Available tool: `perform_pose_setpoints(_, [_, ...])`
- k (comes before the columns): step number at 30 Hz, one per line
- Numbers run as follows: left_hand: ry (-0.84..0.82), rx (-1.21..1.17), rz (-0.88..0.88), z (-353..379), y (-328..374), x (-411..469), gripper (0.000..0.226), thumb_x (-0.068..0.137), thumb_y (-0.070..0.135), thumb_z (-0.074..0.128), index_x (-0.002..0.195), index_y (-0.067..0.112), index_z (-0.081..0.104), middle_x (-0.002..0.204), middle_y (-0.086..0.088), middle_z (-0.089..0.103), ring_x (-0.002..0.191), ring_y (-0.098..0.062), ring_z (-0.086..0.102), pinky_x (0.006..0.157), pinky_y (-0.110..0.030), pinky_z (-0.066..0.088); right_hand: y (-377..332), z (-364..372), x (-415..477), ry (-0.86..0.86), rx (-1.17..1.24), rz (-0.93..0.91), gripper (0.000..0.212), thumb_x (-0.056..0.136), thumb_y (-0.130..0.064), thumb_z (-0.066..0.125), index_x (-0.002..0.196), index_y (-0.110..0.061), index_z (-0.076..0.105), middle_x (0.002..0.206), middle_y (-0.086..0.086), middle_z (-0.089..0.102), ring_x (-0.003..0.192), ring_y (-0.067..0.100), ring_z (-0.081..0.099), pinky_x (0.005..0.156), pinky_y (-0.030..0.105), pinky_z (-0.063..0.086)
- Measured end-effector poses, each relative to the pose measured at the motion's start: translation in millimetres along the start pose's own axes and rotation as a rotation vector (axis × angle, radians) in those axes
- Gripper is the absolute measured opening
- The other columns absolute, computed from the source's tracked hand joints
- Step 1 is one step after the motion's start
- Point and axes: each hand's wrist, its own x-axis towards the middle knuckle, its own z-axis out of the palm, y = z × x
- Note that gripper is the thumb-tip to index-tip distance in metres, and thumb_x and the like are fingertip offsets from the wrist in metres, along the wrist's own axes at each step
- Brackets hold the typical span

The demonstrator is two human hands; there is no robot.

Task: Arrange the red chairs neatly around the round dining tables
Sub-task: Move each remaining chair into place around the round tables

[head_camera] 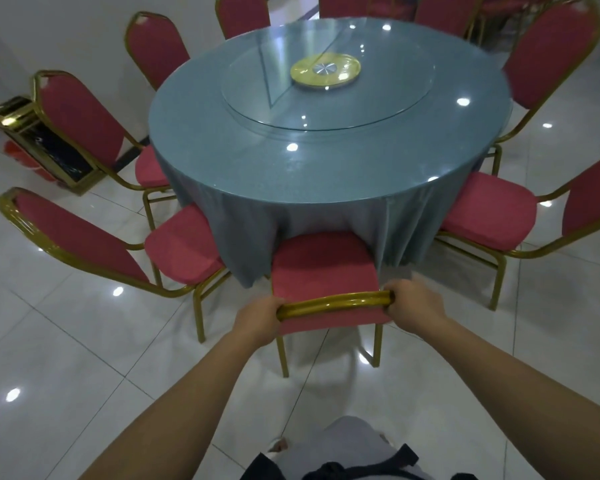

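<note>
My left hand (261, 318) and right hand (414, 299) each gripped an end of the gold top rail of the near red chair (323, 265), fingers curled round it; its seat sat tucked against the cloth of the round table (243, 140); other red chairs ringed the table left, right and far.

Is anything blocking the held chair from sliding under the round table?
Nothing visible. The left hand and right hand grip the back rail of the red chair; its seat front meets the tablecloth. The left neighbouring chair and right neighbouring chair stand apart from it. Under the cloth is hidden.
</note>
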Motion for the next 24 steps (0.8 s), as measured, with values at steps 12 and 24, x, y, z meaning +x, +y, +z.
perform_pose_setpoints(12, [-0.009, -0.258, 0.268, -35.7, 129.6, 0.3, 0.062, 0.078, 0.048, 0.076, 0.135, 0.041, 0.051, 0.121, 0.018, 0.055, 0.108, -0.004, 0.052, 0.091, -0.022, 0.042, 102.2, -12.6, -36.2, 0.047, 0.261, -0.071, 0.074, 0.079, -0.058, 0.071, 0.143, -0.040, 0.040, 0.148, -0.010, 0.043, 0.137, 0.017, 0.038, 0.112, 0.047, 0.035])
perform_pose_setpoints(24, [-0.207, -0.254, 0.543, 41.3, 345.7, 67.3, 0.076, 0.085, 0.028, 0.074, 0.149, 0.029, 0.034, 0.140, 0.011, 0.039, 0.116, -0.003, 0.045, 0.073, 0.004, 0.035, 315.1, -45.1, -89.9, 0.214, 0.470, 0.252, 0.072, 0.083, -0.053, 0.070, 0.146, -0.034, 0.039, 0.151, -0.006, 0.041, 0.135, 0.018, 0.040, 0.109, 0.037, 0.036])
